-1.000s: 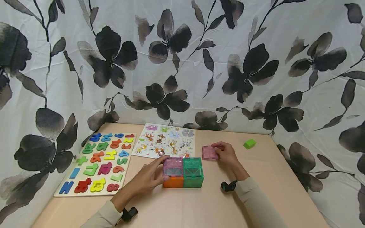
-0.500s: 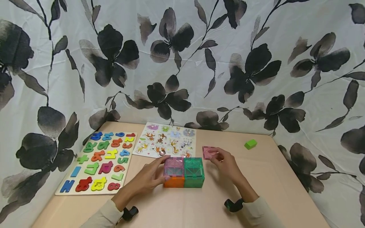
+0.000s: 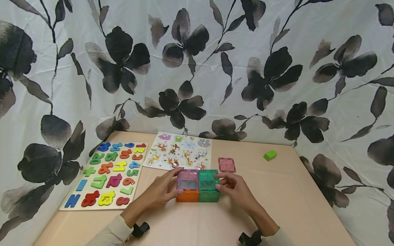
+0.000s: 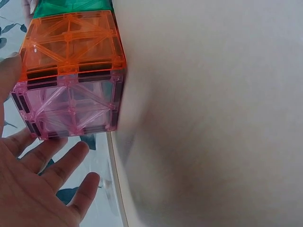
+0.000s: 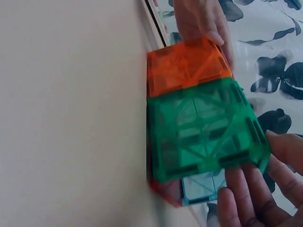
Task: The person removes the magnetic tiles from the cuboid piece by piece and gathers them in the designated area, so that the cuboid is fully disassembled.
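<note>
A box of see-through magnetic tiles (image 3: 198,194) stands on the table in front of me, with pink and green tiles on top and orange and green tiles at the front. My left hand (image 3: 155,192) holds its left end, thumb near the orange tile (image 4: 71,42) and fingers against the pink end tile (image 4: 71,106). At the other end my right hand (image 3: 241,192) grips the green part, its thumb and fingertips on the edges of the green tile (image 5: 203,127). A loose pink magnetic tile (image 3: 227,165) lies flat just behind the right hand.
On the left lies a board of colourful letters and numbers (image 3: 92,177). An animal picture board (image 3: 180,150) lies behind the tile box. Toward the back right sits a small green block (image 3: 270,155). A floral cloth (image 3: 215,78) hangs behind the wooden table (image 3: 286,201).
My right hand has let go of the loose pink tile, leaving it on the table, and moved left and nearer to grip the box's green end. My left hand stays in place.
</note>
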`<action>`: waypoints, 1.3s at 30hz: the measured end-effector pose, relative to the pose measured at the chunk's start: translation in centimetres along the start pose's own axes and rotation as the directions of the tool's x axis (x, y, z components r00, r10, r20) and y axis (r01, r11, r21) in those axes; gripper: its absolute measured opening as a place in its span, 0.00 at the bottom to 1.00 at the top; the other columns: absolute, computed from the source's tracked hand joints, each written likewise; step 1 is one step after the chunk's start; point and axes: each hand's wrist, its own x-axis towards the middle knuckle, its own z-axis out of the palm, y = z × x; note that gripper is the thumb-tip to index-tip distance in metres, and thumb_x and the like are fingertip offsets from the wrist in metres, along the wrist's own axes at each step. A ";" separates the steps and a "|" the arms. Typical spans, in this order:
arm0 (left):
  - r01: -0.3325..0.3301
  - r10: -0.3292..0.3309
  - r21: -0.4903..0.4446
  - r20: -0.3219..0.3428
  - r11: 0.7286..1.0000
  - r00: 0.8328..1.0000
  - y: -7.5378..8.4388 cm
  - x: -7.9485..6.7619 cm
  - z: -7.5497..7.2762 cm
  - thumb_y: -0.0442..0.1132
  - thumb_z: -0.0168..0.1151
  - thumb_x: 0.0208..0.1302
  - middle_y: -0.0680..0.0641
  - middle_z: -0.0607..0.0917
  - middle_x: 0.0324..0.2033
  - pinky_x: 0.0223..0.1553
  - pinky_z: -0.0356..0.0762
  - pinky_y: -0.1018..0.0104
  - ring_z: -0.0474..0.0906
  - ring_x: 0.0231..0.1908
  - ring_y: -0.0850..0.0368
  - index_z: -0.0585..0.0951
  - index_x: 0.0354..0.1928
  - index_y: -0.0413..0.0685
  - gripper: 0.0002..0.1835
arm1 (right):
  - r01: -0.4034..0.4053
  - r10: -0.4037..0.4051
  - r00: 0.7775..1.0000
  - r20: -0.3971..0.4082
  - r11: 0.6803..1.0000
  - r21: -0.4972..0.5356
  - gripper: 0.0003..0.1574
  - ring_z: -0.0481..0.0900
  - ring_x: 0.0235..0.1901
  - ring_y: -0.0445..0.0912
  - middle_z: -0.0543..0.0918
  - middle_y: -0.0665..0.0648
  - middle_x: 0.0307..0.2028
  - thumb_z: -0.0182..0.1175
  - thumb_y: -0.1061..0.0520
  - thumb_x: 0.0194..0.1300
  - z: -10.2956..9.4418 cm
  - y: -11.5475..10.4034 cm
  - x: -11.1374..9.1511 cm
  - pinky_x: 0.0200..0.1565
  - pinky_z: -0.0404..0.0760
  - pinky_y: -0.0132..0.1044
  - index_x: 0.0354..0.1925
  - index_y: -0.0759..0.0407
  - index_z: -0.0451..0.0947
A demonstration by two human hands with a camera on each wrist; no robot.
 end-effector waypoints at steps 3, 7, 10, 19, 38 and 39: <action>0.002 -0.002 -0.004 0.002 1.000 1.000 0.1 0.0 0.0 0.59 0.68 0.72 0.43 0.69 0.80 0.77 0.59 0.28 0.62 0.79 0.34 0.62 0.82 0.55 0.44 | 0.007 -0.006 0.999 -0.035 1.000 0.026 0.17 0.82 0.42 0.46 0.86 0.60 0.42 0.71 0.59 0.71 0.1 -0.4 0.0 0.46 0.85 0.29 0.57 0.56 0.87; -0.002 0.002 -0.006 -0.003 1.000 1.000 0.1 0.0 0.0 0.59 0.68 0.71 0.43 0.70 0.79 0.77 0.59 0.29 0.63 0.79 0.34 0.62 0.82 0.56 0.43 | 0.027 -0.024 0.997 -0.074 0.998 0.050 0.14 0.82 0.40 0.47 0.85 0.60 0.41 0.70 0.61 0.70 0.2 -1.4 0.1 0.44 0.86 0.29 0.54 0.58 0.88; -0.005 0.005 -0.008 -0.005 1.000 1.000 0.1 0.0 0.0 0.59 0.68 0.71 0.44 0.71 0.78 0.77 0.60 0.29 0.64 0.79 0.35 0.62 0.82 0.56 0.43 | 0.033 -0.027 0.993 -0.113 0.998 0.049 0.13 0.82 0.39 0.46 0.85 0.61 0.40 0.69 0.63 0.71 0.1 -2.1 0.1 0.43 0.87 0.28 0.53 0.58 0.89; 0.000 0.000 -0.007 -0.002 1.000 1.000 0.0 0.0 0.1 0.59 0.68 0.71 0.45 0.71 0.78 0.77 0.60 0.29 0.64 0.79 0.35 0.62 0.82 0.58 0.43 | 0.055 -0.021 0.968 -0.250 0.990 0.127 0.16 0.89 0.40 0.46 0.87 0.66 0.51 0.66 0.64 0.74 -3.8 -1.9 0.9 0.47 0.91 0.33 0.57 0.61 0.86; -0.004 0.004 -0.008 0.003 1.000 1.000 -0.1 0.0 0.2 0.58 0.69 0.71 0.43 0.72 0.78 0.77 0.60 0.28 0.65 0.78 0.34 0.62 0.82 0.54 0.44 | -0.217 0.270 0.874 -0.403 0.961 0.172 0.26 0.89 0.42 0.37 0.83 0.64 0.60 0.61 0.63 0.78 -12.4 7.4 1.7 0.51 0.90 0.33 0.70 0.67 0.76; -0.005 0.005 -0.007 0.002 1.000 1.000 -0.1 0.0 0.2 0.58 0.69 0.71 0.43 0.72 0.78 0.77 0.60 0.28 0.65 0.78 0.34 0.62 0.82 0.55 0.44 | -0.233 0.283 0.873 -0.398 0.958 0.170 0.26 0.89 0.42 0.37 0.82 0.66 0.61 0.60 0.63 0.79 -12.5 7.6 1.7 0.51 0.90 0.33 0.70 0.67 0.76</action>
